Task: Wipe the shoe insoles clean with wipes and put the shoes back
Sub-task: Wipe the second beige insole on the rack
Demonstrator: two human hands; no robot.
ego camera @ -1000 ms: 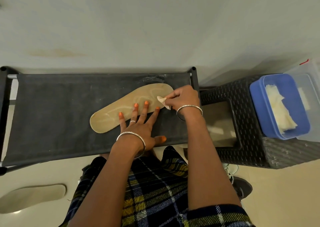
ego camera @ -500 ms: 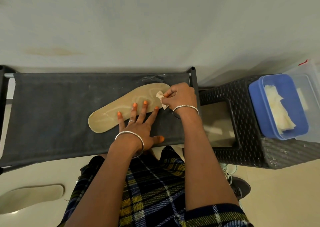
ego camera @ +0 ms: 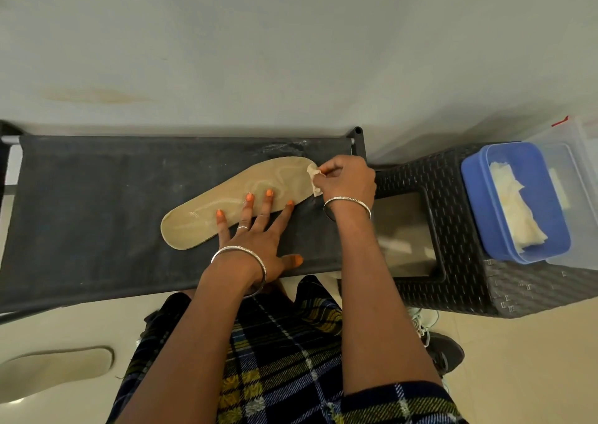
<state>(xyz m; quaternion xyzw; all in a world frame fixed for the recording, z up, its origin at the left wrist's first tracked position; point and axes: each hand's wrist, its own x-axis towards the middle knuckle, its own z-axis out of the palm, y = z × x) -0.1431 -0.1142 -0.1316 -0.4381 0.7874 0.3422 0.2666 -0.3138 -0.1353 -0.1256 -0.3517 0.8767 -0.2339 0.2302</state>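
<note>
A tan insole (ego camera: 207, 215) lies slantwise on the dark fabric shelf (ego camera: 90, 203), with wet streaks on its surface. My left hand (ego camera: 259, 236) lies flat with spread fingers pressing on the insole's near edge. My right hand (ego camera: 346, 181) pinches a crumpled wipe (ego camera: 314, 177) against the insole's wide right end. A second insole (ego camera: 58, 367) lies on the floor at the lower left. A dark shoe (ego camera: 441, 352) with pale laces shows on the floor behind my right forearm.
A black woven stool (ego camera: 459, 255) stands right of the shelf. On it sits a blue tub (ego camera: 479, 216) holding white wipes (ego camera: 514, 210), next to a clear container (ego camera: 579, 171). A pale wall rises behind the shelf. My plaid clothing fills the bottom.
My right hand slid the wipe from the insole's near right edge up to its far right tip. The left hand has stayed pressed on the insole.
</note>
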